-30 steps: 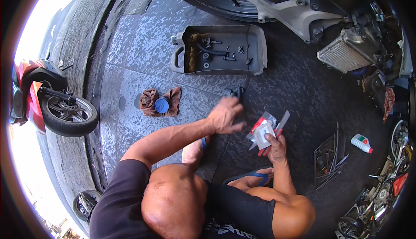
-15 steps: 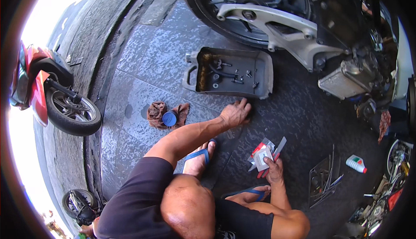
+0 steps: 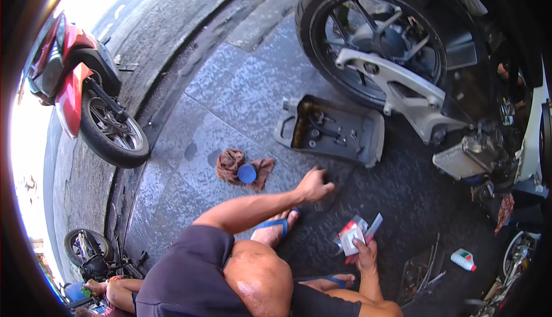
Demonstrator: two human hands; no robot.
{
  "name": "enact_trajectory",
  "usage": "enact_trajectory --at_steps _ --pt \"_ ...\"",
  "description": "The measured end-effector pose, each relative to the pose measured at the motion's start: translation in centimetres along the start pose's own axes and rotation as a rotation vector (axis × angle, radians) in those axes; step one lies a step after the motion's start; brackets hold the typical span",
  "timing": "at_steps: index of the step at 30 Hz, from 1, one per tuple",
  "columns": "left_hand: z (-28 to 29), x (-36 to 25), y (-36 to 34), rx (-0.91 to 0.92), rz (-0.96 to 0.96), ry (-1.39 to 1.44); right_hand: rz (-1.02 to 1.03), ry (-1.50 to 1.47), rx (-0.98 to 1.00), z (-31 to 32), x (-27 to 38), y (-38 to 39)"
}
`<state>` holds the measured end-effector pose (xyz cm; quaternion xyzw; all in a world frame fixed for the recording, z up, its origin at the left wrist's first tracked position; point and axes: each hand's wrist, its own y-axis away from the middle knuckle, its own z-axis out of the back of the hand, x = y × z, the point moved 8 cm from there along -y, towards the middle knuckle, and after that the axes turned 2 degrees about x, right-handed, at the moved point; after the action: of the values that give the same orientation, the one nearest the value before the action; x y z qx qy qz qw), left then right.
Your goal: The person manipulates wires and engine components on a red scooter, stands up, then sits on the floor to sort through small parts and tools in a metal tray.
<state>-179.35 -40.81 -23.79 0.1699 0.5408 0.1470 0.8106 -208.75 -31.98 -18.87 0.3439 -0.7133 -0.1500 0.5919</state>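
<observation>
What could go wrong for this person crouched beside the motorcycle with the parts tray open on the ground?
The left hand reaches to the pavement near the tray; a knock might scatter its small loose parts. The right hand holds a red-and-white packet, which could slip. The rear wheel stands close.

– What is the ground [image 3: 230,98] made of?
– Rough grey stone, dark and oily by the tray.
– And the tray [image 3: 332,128]?
– Dull grey plastic, with small metal bits inside.
– The rag [image 3: 233,164]?
– Soft brown cloth, with a shiny blue plastic cap [image 3: 247,173] on it.
– The packet [image 3: 351,237] in the right hand [image 3: 365,255]?
– Shiny red and white plastic.
– And the wheel [image 3: 382,41]?
– Black rubber around smooth metal
</observation>
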Motion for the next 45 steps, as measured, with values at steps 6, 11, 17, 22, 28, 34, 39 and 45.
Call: enact_trajectory --at_steps 6,11,17,22,28,34,39,45 --pt "15.7 4.1 7.5 -0.332 0.381 1.472 0.013 -0.141 -0.086 0.7 -0.8 1.5" --pt "28.8 13.7 3.9 -0.674 0.233 1.422 0.000 -0.055 -0.140 1.8 -1.6 1.5" --pt "51.3 5.2 4.0 -1.433 0.456 -0.463 -0.015 0.072 -0.028 -0.6 1.7 0.7" --pt "28.3 -7.1 0.7 -0.650 -0.455 -0.509 0.050 -0.046 -0.089 -0.7 4.6 -0.3" --pt "-0.2 -6.4 -0.5 0.215 -0.271 -0.637 -0.001 0.023 -0.007 -0.7 4.9 -3.1" --pt "1.7 -0.3 -0.8 0.058 -0.362 -0.575 0.045 0.110 0.109 -6.7 9.8 -3.3" --pt "24.9 4.0 8.6 -0.861 0.057 -0.534 0.056 0.184 0.139 -7.8 11.6 -2.8" --pt "25.0 0.5 11.2 -0.524 0.040 0.143 -0.087 0.070 0.367 -14.9 14.0 -4.7"
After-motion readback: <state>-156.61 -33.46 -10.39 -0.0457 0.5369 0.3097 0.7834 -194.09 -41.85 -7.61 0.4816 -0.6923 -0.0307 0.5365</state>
